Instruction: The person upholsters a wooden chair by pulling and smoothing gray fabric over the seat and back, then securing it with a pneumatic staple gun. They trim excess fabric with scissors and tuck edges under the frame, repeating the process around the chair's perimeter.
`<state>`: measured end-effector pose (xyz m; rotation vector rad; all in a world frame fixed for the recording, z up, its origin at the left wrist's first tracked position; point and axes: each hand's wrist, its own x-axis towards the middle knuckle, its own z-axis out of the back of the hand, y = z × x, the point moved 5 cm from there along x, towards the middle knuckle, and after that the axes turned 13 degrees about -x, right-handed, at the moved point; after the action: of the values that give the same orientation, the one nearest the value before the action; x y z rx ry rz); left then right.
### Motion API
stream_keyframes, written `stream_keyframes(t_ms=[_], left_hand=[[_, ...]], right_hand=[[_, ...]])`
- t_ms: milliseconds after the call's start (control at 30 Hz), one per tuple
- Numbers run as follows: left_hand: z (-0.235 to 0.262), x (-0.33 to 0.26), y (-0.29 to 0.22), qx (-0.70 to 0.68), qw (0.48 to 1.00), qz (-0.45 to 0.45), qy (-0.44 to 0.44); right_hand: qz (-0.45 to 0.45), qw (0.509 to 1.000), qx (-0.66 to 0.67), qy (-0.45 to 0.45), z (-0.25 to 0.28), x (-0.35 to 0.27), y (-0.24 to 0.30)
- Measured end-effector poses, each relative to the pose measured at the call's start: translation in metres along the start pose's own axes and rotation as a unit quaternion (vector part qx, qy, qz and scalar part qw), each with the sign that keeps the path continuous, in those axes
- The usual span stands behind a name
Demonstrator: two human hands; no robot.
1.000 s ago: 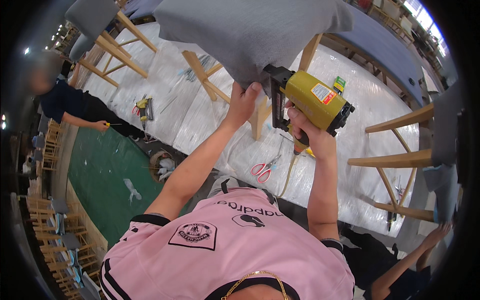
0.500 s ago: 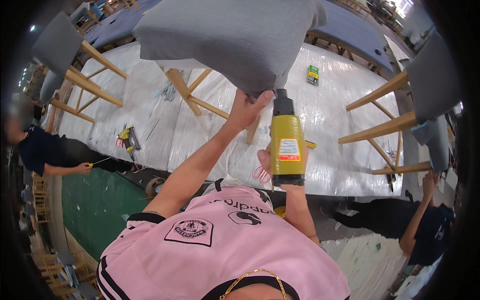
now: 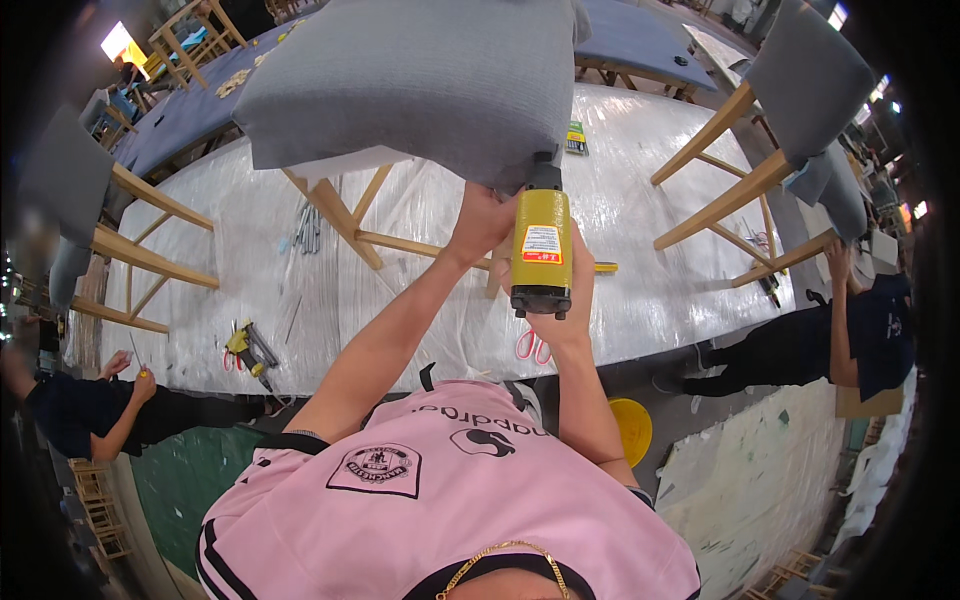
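Observation:
In front of me stands a wooden chair with a grey fabric-covered seat point(image 3: 400, 90). My right hand point(image 3: 578, 290) is closed round a yellow-green and black staple gun point(image 3: 543, 225). Its black nose meets the lower corner of the grey fabric. Just left of the nose, my left hand point(image 3: 482, 218) pinches the fabric's lower edge, with its fingertips partly hidden under it. White lining point(image 3: 350, 163) shows beneath the grey cover.
Plastic wrap covers the worktable point(image 3: 400, 320). On it lie red-handled scissors point(image 3: 533, 346), a second staple gun point(image 3: 250, 352), metal rods point(image 3: 308, 228) and a small green-yellow box point(image 3: 577, 138). Grey chairs point(image 3: 808, 80) stand either side, with co-workers point(image 3: 860, 330) beside them.
The view has shifted, so the chair and table appear further left. The staple gun now sits higher against the fabric corner, closer to my left hand. Both hands keep their hold.

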<state>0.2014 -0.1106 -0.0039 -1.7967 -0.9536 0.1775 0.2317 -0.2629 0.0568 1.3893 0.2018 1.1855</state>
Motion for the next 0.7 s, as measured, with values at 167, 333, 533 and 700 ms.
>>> stream_keyframes(t_ms=[167,333,533,700], left_hand=[[-0.007,-0.003,-0.006,-0.042,0.999,-0.025,-0.008],[-0.004,0.0,-0.011,-0.005,0.997,-0.082,-0.01],[0.007,-0.005,-0.011,0.109,0.994,0.001,0.024],[0.053,-0.064,-0.044,0.279,0.939,-0.161,-0.12]], right_hand=[[-0.014,0.997,-0.064,-0.036,-0.003,0.0,-0.002],[-0.111,0.993,-0.05,-0.002,-0.009,0.001,-0.005],[-0.076,0.995,-0.066,-0.005,-0.001,-0.003,-0.003],[-0.15,0.982,-0.094,0.072,0.02,-0.054,-0.07]])
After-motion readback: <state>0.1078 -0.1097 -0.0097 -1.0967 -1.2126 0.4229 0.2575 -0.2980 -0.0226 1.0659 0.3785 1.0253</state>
